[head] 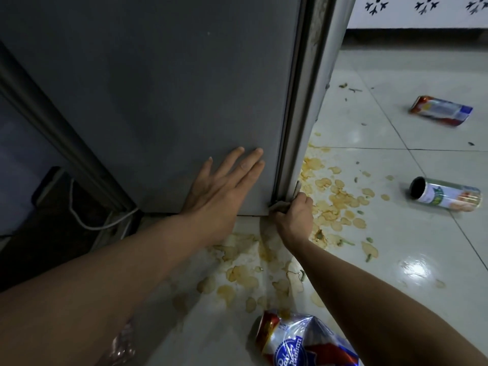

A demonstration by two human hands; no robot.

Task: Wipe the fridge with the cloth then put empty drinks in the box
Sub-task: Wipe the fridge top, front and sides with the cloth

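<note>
Fridge (158, 101) fills the far left, and your left hand (221, 191) lies flat on its grey side, fingers straight and spread. Your right hand (293, 212) grips the cloth (280, 206) against the fridge's bottom corner, by the door seal. Three cans lie on the stained floor (396, 260): one (440, 110) far right, one (446, 194) right, one (298, 339) near you.

My left hand (221, 191) flat, fingers straight and spread, forearm reaching forward, my right hand (294, 212) curled tight in a pinch, wrist bent.
</note>
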